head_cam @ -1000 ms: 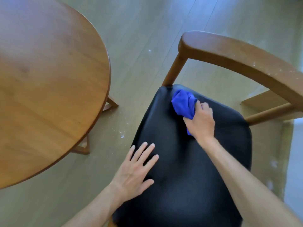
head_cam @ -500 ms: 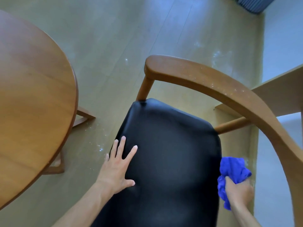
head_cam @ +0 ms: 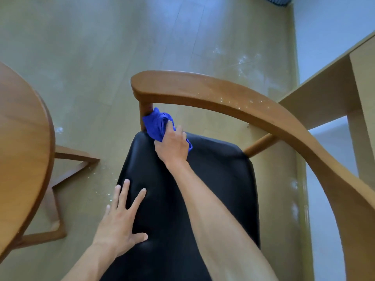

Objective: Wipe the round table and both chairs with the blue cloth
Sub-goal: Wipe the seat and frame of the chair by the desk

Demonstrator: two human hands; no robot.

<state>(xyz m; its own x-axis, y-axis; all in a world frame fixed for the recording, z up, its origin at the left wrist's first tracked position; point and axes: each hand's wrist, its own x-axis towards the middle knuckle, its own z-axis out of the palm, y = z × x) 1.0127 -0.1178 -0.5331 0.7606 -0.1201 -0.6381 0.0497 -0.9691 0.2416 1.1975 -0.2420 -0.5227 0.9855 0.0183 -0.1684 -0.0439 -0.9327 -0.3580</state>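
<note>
Hands: two — your right hand (head_cam: pixel 172 146) clenches the one blue cloth (head_cam: pixel 157 124), your left hand (head_cam: pixel 121 220) lies flat with fingers spread
Cloth: bunched, pressed at the far left corner of the black seat (head_cam: pixel 192 199), touching the wooden post under the armrest (head_cam: pixel 213 94)
Chairs: one in view — your left palm rests on its seat
Desk: one round desk (head_cam: pixel 22 149), at your left, apart from the chair
</note>
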